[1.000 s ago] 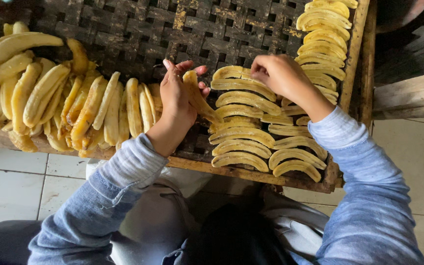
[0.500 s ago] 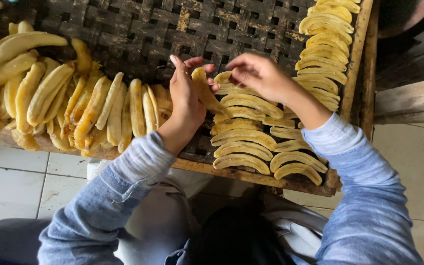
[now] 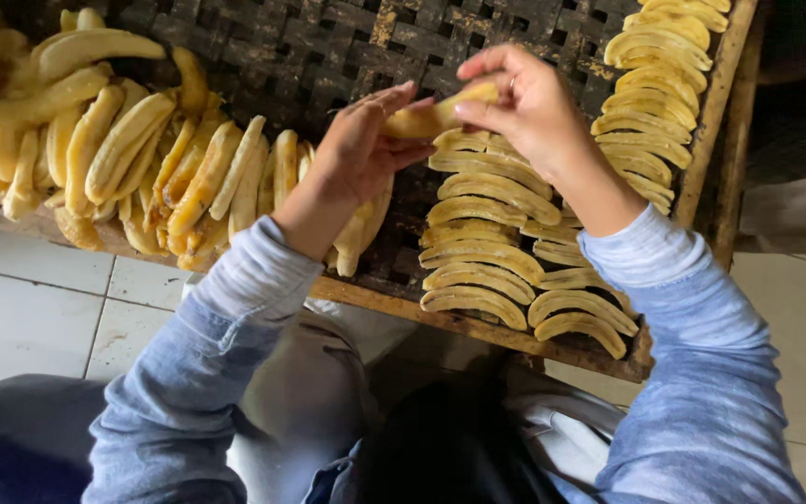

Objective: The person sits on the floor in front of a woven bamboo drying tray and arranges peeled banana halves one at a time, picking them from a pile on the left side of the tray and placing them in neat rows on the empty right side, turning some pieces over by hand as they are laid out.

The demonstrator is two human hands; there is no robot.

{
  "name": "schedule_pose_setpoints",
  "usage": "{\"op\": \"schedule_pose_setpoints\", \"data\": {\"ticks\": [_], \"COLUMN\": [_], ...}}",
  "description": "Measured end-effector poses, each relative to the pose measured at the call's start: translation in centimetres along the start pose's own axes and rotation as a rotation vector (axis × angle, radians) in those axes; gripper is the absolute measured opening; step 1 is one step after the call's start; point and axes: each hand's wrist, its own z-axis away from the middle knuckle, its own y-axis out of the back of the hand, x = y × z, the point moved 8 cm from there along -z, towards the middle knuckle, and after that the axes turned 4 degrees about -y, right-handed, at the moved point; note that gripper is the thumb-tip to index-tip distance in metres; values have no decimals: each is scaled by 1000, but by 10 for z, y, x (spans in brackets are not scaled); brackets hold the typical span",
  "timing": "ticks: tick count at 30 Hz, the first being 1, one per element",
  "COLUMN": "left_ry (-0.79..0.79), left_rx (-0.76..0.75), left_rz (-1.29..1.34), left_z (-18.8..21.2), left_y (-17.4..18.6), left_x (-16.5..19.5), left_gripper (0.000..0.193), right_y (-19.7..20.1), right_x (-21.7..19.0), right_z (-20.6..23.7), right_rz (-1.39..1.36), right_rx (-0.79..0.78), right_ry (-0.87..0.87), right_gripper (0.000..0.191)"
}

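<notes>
My left hand (image 3: 358, 154) and my right hand (image 3: 524, 107) meet over a dark woven tray (image 3: 310, 56) and together hold one peeled yellow banana (image 3: 436, 114), each hand gripping one end. Just under the hands lies a neat row of flattened banana pieces (image 3: 487, 252), stacked toward the tray's near edge. A loose heap of peeled whole bananas (image 3: 114, 149) lies to the left of my left hand.
A second row of flattened banana pieces (image 3: 655, 65) runs along the tray's right side by its wooden frame (image 3: 720, 121). A white tiled floor (image 3: 20, 308) lies below the tray at left. My knees and blue sleeves fill the foreground.
My right hand left the stacked row and rose to the banana held by my left hand. Both hands now grip it, slightly higher over the tray.
</notes>
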Motion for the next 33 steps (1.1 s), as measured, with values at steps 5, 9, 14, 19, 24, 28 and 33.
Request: {"op": "schedule_pose_setpoints", "data": {"ticks": [5,9,14,19,24,28,33], "left_ry": [-73,-251,-455,-653,-1251,-1276,-870], "left_rx": [-324,-462,-111,313,555,344,92], "left_rz": [-543,-642,-830,-1489,-1812,-1584,-1060], "left_z": [52,86,118,144,175,175,134], "left_y": [-4,1,61,99,56,32,18], "left_x": [64,97,134,170,170,157,140], "left_gripper": [52,44,29,37,39,32,17], "right_y": [-21,-74,-138,-170,-174,-173,-187], "right_x": [-29,-45,6,42,61,68,44], "right_z": [-30,-42,-41,-44,-66,-70,-56], "right_rz": [-231,-215,333,541,432,563,872], "right_rx": [-67,-248,-250,-317,-252,-213,-178], "right_ry": [153,284,39,50,-3,-34,252], "right_gripper": [40,44,50,68,75,89,118]}}
